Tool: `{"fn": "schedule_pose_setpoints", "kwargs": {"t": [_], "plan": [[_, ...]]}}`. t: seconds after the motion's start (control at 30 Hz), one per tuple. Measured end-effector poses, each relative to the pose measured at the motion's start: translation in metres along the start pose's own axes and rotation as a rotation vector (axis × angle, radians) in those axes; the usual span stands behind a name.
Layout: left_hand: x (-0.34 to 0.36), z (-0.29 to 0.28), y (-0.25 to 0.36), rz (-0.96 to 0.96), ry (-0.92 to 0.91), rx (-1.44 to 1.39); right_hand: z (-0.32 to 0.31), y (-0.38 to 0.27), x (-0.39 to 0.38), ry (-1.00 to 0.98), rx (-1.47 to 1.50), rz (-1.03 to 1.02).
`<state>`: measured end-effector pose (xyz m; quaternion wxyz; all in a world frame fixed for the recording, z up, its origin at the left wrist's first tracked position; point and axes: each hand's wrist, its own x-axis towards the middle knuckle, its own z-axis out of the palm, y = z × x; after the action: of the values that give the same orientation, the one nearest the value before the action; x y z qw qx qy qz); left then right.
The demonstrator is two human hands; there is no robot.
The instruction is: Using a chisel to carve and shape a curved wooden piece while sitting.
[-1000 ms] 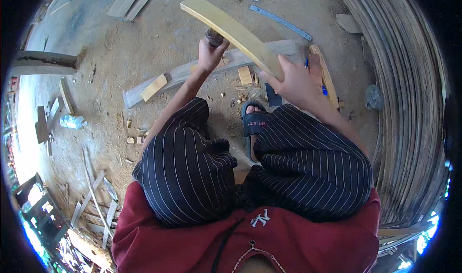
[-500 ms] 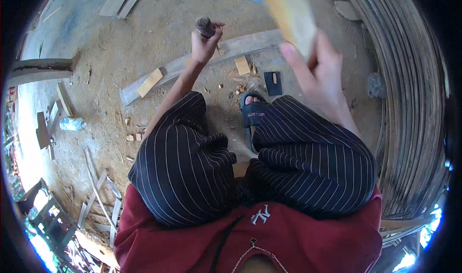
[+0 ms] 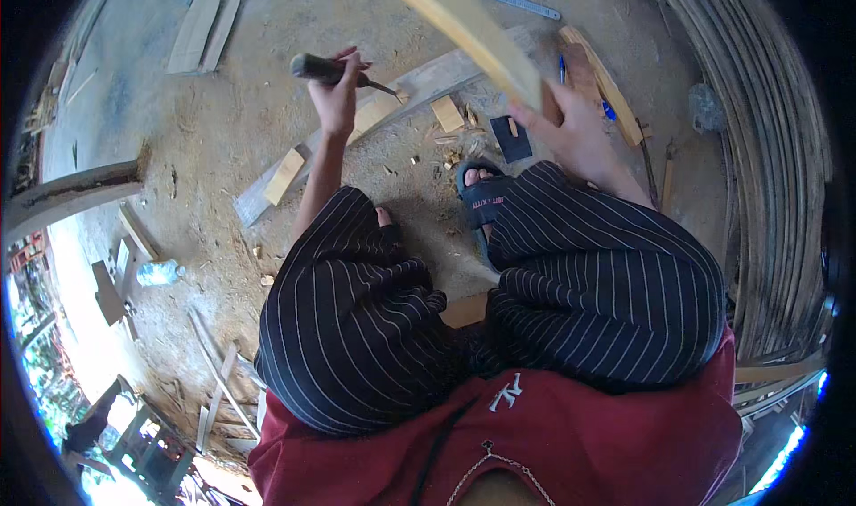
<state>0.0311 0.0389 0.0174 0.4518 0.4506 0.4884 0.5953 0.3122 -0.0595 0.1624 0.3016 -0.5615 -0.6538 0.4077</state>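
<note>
My left hand (image 3: 334, 103) grips a chisel by its dark rounded handle (image 3: 312, 67). The thin metal shaft (image 3: 382, 87) slants to the right, its end over a pale wood block (image 3: 374, 116) on a long grey plank (image 3: 450, 80); whether it touches the block I cannot tell. In my right hand (image 3: 578, 136) is one end of a long, thick piece of light wood (image 3: 473, 35). It is raised above the plank, slants up to the left and runs out of the top of the view.
Near the plank lie a small wood block (image 3: 448, 114), a dark flat rectangle (image 3: 511, 140), a metal ruler (image 3: 517, 2) and a curved wooden piece (image 3: 615, 87). Stacked long strips (image 3: 749, 149) line the right. A plastic bottle (image 3: 160, 273) and a post (image 3: 80, 189) are at the left.
The chisel has tipped over, so its handle now points left and its shaft shows. The light wood in my right hand has swung leftward. The view has shifted slightly.
</note>
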Motion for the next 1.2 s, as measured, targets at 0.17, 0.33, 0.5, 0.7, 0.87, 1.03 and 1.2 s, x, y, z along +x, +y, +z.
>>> {"fn": "schedule_pose_setpoints", "kwargs": {"t": [0.17, 0.33, 0.5, 0.7, 0.87, 1.03, 1.2], "plan": [[0.006, -0.012, 0.014, 0.031, 0.102, -0.244, 0.012, 0.050, -0.015, -0.085, -0.290, 0.280], [0.006, -0.004, 0.032, 0.085, 0.051, -0.290, 0.008, 0.068, -0.017, -0.016, -0.165, 0.321], [0.001, 0.010, 0.042, 0.088, 0.131, -0.263, 0.006, 0.064, -0.016, -0.050, -0.259, 0.354], [0.003, 0.008, 0.051, 0.127, 0.153, -0.278, 0.012, 0.070, -0.024, -0.083, -0.336, 0.340], [-0.004, 0.011, 0.042, 0.153, 0.102, -0.253, 0.014, 0.072, -0.025, -0.058, -0.343, 0.334], [-0.007, 0.008, 0.035, 0.118, 0.146, -0.209, 0.009, 0.073, -0.024, -0.079, -0.326, 0.361], [-0.010, 0.010, 0.032, 0.197, 0.055, -0.033, 0.011, 0.082, -0.026, -0.092, -0.364, 0.356]]}}
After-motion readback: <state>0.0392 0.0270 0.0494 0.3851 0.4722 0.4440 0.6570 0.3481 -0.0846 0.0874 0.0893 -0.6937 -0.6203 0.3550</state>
